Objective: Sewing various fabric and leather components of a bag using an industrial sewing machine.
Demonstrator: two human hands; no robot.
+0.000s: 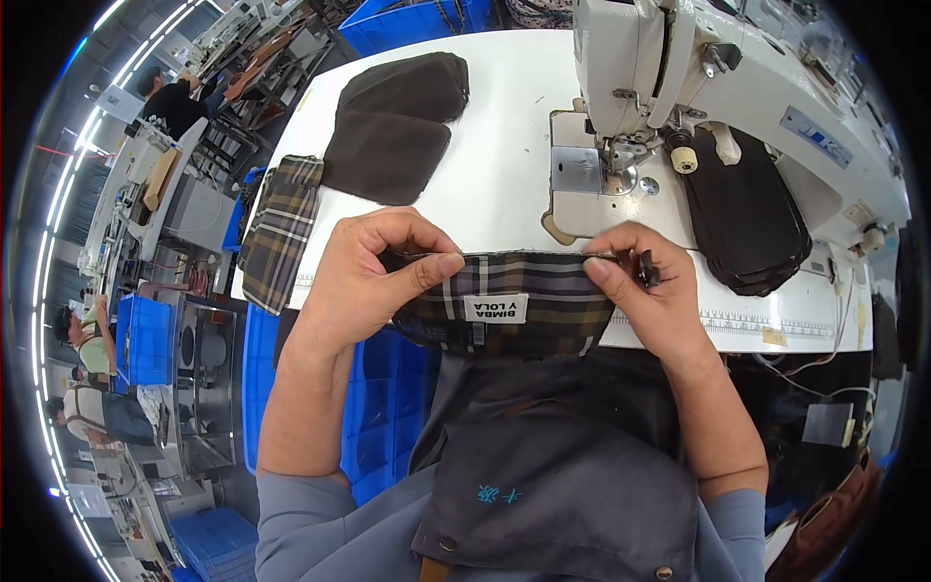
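A folded plaid fabric piece (524, 276) with a white sewn label stretches between my hands at the table's front edge. My left hand (364, 272) pinches its upper left edge between thumb and fingers. My right hand (645, 281) pinches the upper right edge, beside a small dark item at the fingers. Just beyond stands a white sewing machine (737, 78), its needle area over a metal plate (575, 173). Dark brown fabric pieces (378, 155) lie at the back left, another plaid piece (276, 233) at the left, and a stack of dark pieces (747, 223) at the right.
The white table (504, 107) has a measuring scale along its front. Blue bins (388, 427) sit below it at left, another blue bin (398, 19) behind it. Farther left, co-workers (165, 107) are at other machines. White cables (815, 388) hang at the lower right.
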